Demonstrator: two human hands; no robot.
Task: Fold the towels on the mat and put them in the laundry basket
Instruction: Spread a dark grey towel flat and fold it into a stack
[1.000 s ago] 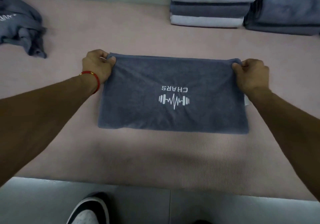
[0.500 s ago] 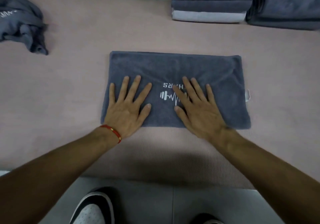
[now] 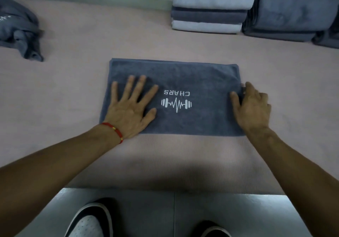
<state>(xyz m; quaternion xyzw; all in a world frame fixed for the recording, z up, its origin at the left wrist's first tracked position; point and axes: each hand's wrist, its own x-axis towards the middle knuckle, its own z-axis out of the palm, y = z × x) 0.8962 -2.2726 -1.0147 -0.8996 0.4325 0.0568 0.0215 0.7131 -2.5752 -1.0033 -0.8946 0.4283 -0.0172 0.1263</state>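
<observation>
Left hand (image 3: pixel 128 112) lies flat, fingers spread, on the folded grey towel (image 3: pixel 183 75); right hand (image 3: pixel 254 106) pinches its right edge.

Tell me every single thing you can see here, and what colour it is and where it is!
folded towel: one, dark grey with a white logo, flat on the middle of the mat
mat: one, pink, covering the floor
crumpled towel: one, dark grey, far left on the mat
towel stacks: at least two, one of white and grey layers, one dark grey, far right
floor: grey, near edge
shoes: two, white and black, bottom
bracelet: one, red, left wrist
left hand: flat on the towel
right hand: gripping the towel's right edge
</observation>
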